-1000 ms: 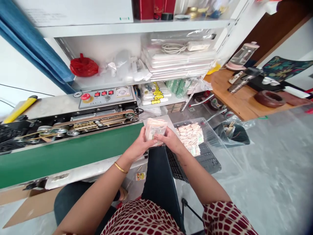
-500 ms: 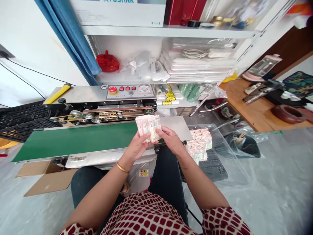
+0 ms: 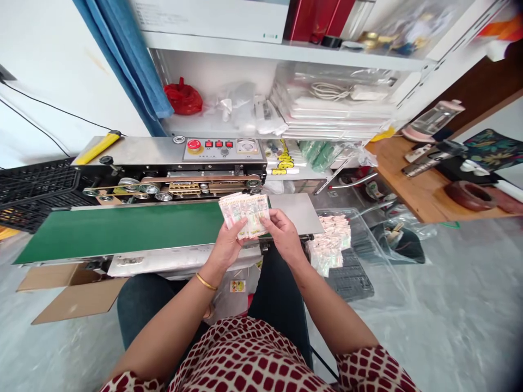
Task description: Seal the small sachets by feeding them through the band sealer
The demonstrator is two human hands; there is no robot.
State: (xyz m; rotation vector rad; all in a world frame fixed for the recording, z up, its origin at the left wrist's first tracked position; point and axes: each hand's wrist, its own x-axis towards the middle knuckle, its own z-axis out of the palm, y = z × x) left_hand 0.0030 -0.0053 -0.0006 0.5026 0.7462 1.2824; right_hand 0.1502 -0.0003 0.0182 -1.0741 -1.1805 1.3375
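My left hand [image 3: 227, 246] is closed on several small printed sachets [image 3: 247, 211], pale with pink and green print and toothed edges, fanned out side by side. Its thumb presses on their front. At the right end of the fan, my right hand [image 3: 286, 239] pinches a sachet between thumb and fingers. Both hands are above the front edge of a band sealing machine, close to its green conveyor belt [image 3: 134, 231] and the bare metal plate [image 3: 295, 212]. To the right and lower, a heap of similar sachets [image 3: 333, 239] lies in a clear plastic bin [image 3: 386, 272].
The machine's control panel [image 3: 223, 149] has a red stop button. A yellow-handled tool [image 3: 98, 148] lies on its top. Behind stands a shelf [image 3: 286, 49] with bags. A black crate [image 3: 36, 190] is at left, a cardboard box [image 3: 77, 299] below, and a wooden table [image 3: 408, 190] at right.
The sachets are fanned wider, with more of them showing towards the left. My left hand has shifted slightly left; my right hand stays at the right end. The view has tilted a little.
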